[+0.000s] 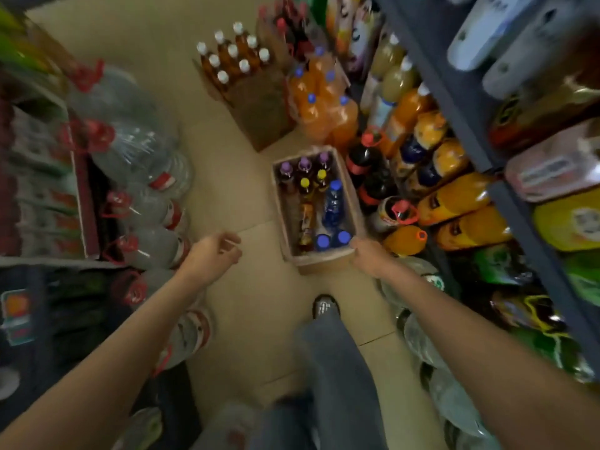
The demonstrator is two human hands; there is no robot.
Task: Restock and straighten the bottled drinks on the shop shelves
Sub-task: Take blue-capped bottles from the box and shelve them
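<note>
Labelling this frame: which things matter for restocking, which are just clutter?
In play:
- cardboard box of mixed bottles
- right hand at its near corner
- left hand, empty
- orange bottles on shelf

Bystanders:
- water jugs
- white-capped bottle carton

Dim, flat indoor light falling over aisle; source not showing. Wide-angle lens bending shelf rail (454, 102) at 2 o'clock into slant. Motion blur smearing whole frame, growing heaviest toward 9 and 3 o'clock edges; labels unreadable. Beige floor (253, 306) reading brightest, shadows staying soft. Faint glare glinting on clear water jugs (136, 151) at 9 o'clock.
</note>
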